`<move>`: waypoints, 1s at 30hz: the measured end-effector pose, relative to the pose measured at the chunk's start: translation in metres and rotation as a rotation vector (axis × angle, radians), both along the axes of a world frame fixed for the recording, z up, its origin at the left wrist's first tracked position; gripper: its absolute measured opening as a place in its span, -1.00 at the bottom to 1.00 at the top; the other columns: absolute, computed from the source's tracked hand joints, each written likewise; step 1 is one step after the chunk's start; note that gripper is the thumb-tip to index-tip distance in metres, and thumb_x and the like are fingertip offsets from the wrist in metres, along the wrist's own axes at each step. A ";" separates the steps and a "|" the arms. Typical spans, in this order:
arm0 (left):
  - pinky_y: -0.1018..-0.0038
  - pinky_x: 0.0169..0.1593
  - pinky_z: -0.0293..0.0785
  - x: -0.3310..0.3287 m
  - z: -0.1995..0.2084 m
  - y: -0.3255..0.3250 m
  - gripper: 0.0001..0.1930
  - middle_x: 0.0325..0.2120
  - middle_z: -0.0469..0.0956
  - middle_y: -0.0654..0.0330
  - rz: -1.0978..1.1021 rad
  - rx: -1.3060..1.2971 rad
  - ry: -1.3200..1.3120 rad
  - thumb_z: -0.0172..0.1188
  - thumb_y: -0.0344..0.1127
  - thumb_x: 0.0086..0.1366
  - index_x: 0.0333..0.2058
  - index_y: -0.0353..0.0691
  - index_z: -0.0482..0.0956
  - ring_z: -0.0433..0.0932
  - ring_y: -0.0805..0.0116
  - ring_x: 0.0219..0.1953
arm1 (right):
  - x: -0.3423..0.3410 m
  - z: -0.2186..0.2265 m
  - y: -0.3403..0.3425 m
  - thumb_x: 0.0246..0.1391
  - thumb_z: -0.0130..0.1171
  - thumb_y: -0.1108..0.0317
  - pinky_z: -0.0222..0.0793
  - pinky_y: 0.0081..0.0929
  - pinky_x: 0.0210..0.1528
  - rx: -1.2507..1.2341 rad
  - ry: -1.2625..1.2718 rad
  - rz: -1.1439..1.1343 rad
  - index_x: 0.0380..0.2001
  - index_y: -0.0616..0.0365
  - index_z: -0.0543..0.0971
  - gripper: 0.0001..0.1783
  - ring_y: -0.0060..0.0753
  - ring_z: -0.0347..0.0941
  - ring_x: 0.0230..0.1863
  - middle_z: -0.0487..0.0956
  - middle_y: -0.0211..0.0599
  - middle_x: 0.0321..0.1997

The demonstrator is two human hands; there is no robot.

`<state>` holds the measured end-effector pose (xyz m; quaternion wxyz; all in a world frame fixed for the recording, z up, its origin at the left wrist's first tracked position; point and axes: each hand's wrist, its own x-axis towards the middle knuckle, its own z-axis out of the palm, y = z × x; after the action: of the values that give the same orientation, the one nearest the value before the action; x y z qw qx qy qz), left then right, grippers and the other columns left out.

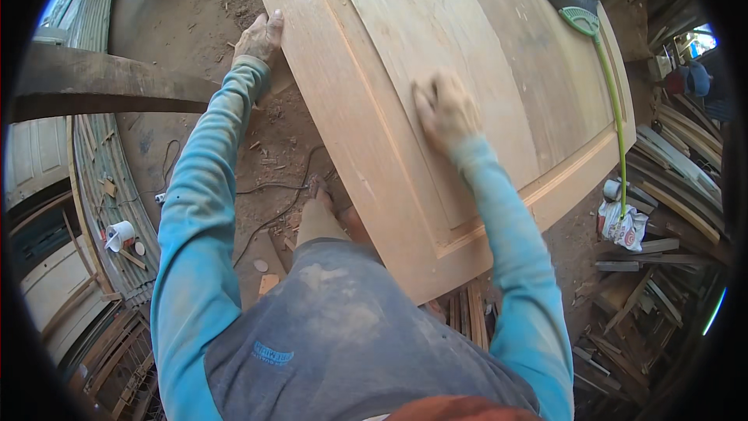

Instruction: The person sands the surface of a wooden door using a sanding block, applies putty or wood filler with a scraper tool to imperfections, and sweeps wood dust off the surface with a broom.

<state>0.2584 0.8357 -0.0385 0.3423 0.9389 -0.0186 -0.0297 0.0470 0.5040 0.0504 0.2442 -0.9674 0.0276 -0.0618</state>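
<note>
A large unpainted wooden door lies flat in front of me, its frame raised around the middle. A pale, thin wooden sheet lies lengthwise over its recessed part. My left hand grips the door's left edge, fingers bent at the rim. My right hand is curled and pressed down on the pale sheet near its middle, a little blurred. Whatever lies under its fingers, if anything, is hidden. A green-handled broom with dark bristles rests across the door's far right corner.
A dark wooden beam juts in from the left. A cable runs over the dirt floor by my feet. Scrap wood is piled at the right, near a white sack. A white bucket stands on the left.
</note>
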 end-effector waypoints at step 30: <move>-0.15 -0.02 0.44 -0.017 0.045 -0.006 -0.38 -0.26 0.62 -0.34 -0.081 0.068 0.169 -0.30 0.25 0.50 -0.11 -0.27 0.41 0.59 -0.40 -0.15 | 0.064 0.000 0.042 0.21 0.23 0.12 0.43 -0.05 -0.20 0.051 0.037 -0.033 -0.33 0.14 0.48 -0.70 0.13 0.53 -0.22 0.56 0.02 -0.28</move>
<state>0.2415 0.8300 0.0061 0.3093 0.9426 -0.0264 -0.1234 0.1110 0.5464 0.0506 0.2673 -0.9612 0.0497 -0.0473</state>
